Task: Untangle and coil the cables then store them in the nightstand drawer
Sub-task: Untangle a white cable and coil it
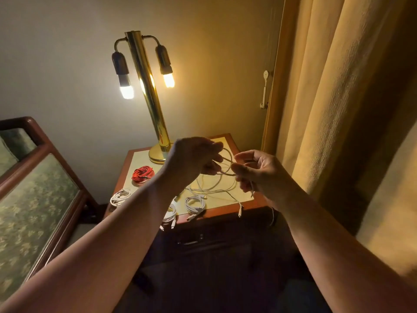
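White coil (172,214) half behind forearm (126,222)

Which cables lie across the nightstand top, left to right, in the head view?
White coiled cable at the left corner → red coiled cable → second white coiled cable → third white coiled cable → loose uncoiled white cable.

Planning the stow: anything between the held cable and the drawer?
The drawer looks shut, its front dark below the nightstand top. Left hand and right hand hold the cable above that top, part of it lying loose there. Nothing else visibly blocks.

head-worn, looking down, near nightstand (228,213)
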A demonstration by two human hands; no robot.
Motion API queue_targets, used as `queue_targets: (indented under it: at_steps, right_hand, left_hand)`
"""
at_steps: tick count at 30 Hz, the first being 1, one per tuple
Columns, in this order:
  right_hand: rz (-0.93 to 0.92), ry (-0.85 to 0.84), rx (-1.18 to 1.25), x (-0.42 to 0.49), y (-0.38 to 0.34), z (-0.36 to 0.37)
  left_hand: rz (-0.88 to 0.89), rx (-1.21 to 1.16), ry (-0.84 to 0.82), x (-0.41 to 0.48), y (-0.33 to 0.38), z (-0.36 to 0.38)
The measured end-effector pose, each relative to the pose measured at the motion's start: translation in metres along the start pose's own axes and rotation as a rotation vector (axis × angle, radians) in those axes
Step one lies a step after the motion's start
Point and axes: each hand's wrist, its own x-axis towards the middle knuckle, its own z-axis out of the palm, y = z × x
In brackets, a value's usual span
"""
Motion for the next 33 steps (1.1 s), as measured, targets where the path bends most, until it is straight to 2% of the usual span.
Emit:
queue_targets:
  at_steps: [5,6,9,10,14,19,27,30,33]
  right_hand:
    - [0.065,0.017,0.118,-0.056,0.013,0.026]
    - [0.083,-0.004,0.11,-0.066,0.018,0.031]
    - [0.127,-0.092,0.037,-0.089,0.033,0.047]
    - [0.13,-0.107,-0.007,-0.094,0.037,0.054]
    - [0.089,-0.154,-0.202,-0.109,0.051,0.081]
    - [0.095,-0.271,-0.203,-0.121,0.045,0.112]
    - [0.256,-0.262,0.039,-0.122,0.045,0.135]
    - [0.314,-0.348,0.234,-0.122,0.045,0.134]
    - [0.264,-0.435,0.441,-0.119,0.044,0.136]
  left_hand:
    - [-0.147,-0.291,-0.244,-0.06,-0.016,-0.022]
    - [-0.129,-0.235,-0.245,-0.073,-0.023,-0.024]
    - [0.059,0.292,-0.128,-0.111,-0.044,-0.026]
    - [0.101,0.388,-0.122,-0.122,-0.051,-0.028]
    - [0.136,0.528,-0.082,-0.151,-0.074,-0.04]
    - [0.136,0.513,0.047,-0.167,-0.094,-0.045]
    - [0.338,0.685,0.143,-0.175,-0.112,-0.053]
    - [0.312,0.655,0.167,-0.175,-0.124,-0.053]
    - [0.23,0.577,0.092,-0.177,-0.133,-0.048]
